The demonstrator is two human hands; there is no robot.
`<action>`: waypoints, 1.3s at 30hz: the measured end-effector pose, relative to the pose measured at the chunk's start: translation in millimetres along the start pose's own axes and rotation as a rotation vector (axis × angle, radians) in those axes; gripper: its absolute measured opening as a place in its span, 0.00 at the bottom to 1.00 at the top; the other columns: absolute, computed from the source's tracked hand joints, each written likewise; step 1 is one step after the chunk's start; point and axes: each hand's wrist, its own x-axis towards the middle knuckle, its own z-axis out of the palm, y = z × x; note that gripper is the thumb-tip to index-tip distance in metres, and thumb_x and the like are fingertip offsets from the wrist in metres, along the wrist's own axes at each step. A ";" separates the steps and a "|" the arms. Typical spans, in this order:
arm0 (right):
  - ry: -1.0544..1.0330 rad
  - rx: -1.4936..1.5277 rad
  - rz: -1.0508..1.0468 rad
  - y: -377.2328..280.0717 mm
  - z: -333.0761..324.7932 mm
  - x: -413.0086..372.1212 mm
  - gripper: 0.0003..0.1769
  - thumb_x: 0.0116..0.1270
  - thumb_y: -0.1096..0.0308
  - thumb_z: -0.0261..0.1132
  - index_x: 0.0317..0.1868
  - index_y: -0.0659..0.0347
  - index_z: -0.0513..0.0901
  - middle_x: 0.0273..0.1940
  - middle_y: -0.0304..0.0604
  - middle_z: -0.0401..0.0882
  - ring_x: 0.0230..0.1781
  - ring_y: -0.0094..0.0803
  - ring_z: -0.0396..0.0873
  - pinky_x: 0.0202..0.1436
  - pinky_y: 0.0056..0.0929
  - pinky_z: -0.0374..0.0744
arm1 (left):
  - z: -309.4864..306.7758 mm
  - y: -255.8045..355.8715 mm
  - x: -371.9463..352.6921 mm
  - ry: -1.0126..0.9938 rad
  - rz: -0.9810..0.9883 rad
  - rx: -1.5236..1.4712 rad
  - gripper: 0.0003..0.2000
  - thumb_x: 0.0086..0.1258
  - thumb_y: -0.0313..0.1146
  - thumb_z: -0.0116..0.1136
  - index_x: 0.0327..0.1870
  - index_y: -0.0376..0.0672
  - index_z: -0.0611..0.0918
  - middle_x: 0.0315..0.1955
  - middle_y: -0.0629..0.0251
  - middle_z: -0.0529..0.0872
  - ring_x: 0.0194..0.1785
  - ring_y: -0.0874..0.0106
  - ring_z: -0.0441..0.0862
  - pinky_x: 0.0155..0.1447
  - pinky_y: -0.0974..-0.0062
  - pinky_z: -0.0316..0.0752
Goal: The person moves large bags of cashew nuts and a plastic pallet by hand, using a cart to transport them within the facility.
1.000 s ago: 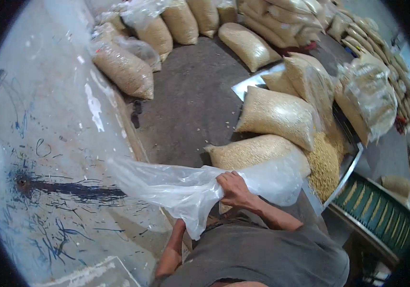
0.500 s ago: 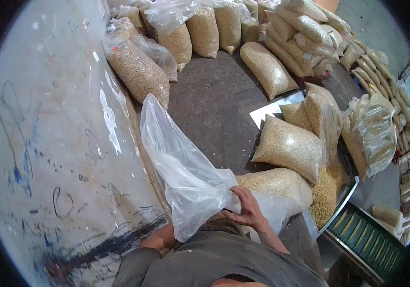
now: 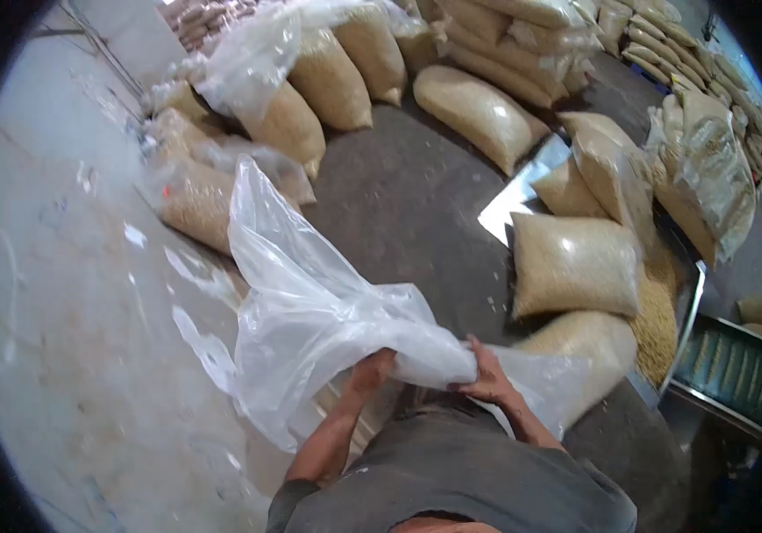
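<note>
One clear plastic bag (image 3: 310,311) was being gathered, it seemed, in front of one grey shirt (image 3: 470,480).
The right hand (image 3: 489,377) closed round its bunched part; the left hand (image 3: 370,369) had hidden fingers, grip not tellable. Further gathering would need both hands together. One grain pile (image 3: 656,315), one green tray (image 3: 727,364); many filled sacks (image 3: 574,266), overlapping, not countable.

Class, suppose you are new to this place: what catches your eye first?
The crumpled translucent plastic, spread wide before the person and gathered between the left hand and right hand. Then the loose golden grain at the right, beside a plump filled sack.
</note>
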 end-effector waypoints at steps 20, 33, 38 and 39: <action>-0.133 -0.452 -0.200 -67.9 -34.9 455.6 0.28 0.42 0.64 0.75 0.47 0.59 0.80 0.42 0.48 0.82 0.44 0.48 0.78 0.47 0.42 0.76 | -240.1 -41.5 329.9 0.075 -0.054 -0.100 0.24 0.65 0.44 0.55 0.58 0.39 0.75 0.51 0.54 0.79 0.55 0.56 0.74 0.64 0.57 0.64; 0.142 -0.424 -0.357 -142.0 -74.6 717.7 0.27 0.37 0.71 0.70 0.44 0.59 0.77 0.35 0.46 0.78 0.37 0.48 0.77 0.38 0.42 0.74 | -335.2 47.7 611.7 -0.296 0.165 -0.048 0.32 0.64 0.55 0.55 0.62 0.38 0.72 0.55 0.56 0.76 0.58 0.60 0.72 0.66 0.58 0.62; 0.084 -0.275 -0.460 -162.6 -88.5 824.3 0.21 0.44 0.66 0.70 0.41 0.61 0.78 0.35 0.47 0.79 0.38 0.45 0.79 0.43 0.40 0.76 | -320.7 100.5 724.4 -0.194 0.338 -0.024 0.35 0.64 0.59 0.55 0.63 0.38 0.70 0.56 0.57 0.75 0.59 0.61 0.72 0.67 0.59 0.61; -0.009 -0.277 -0.439 -163.7 -98.3 845.4 0.27 0.45 0.61 0.71 0.46 0.64 0.76 0.41 0.51 0.78 0.44 0.47 0.77 0.48 0.40 0.75 | -319.6 102.4 747.1 -0.163 0.327 -0.123 0.36 0.64 0.59 0.55 0.64 0.38 0.70 0.56 0.57 0.75 0.60 0.61 0.72 0.67 0.59 0.61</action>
